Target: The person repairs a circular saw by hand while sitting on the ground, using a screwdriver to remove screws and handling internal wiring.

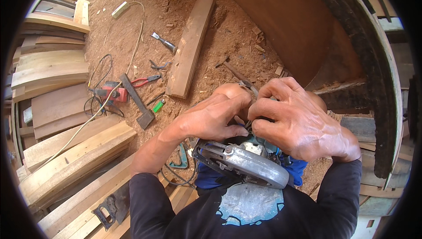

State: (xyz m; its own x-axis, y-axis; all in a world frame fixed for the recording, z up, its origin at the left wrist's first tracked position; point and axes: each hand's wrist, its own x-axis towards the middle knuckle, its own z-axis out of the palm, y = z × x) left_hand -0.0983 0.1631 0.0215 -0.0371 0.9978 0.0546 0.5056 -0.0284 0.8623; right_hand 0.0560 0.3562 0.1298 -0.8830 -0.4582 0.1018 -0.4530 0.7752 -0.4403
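A circular saw (257, 167) with a silver blade guard rests in my lap against my black shirt. Just above its body, my left hand (220, 111) bends inward, its fingers curled and its thumb pointing at the other hand. Close beside it, my right hand (292, 120) is closed, with the fingers folded toward the palm. Both hands meet over the saw's motor end, which they largely cover. Whatever small part lies between the fingers is hidden. Beyond the fingers, a wooden-handled tool (237, 72) lies with its lower end behind my hands.
On the sawdust lie a thick plank (191, 47), a chisel (163, 42), red-handled pliers (147, 80), a hammer (138, 102), a green lighter (158, 105) and a red power tool (115, 93). Stacked boards (74, 160) and a handsaw (110, 210) are left; a curved wooden hull-like wall (281, 23) rises right.
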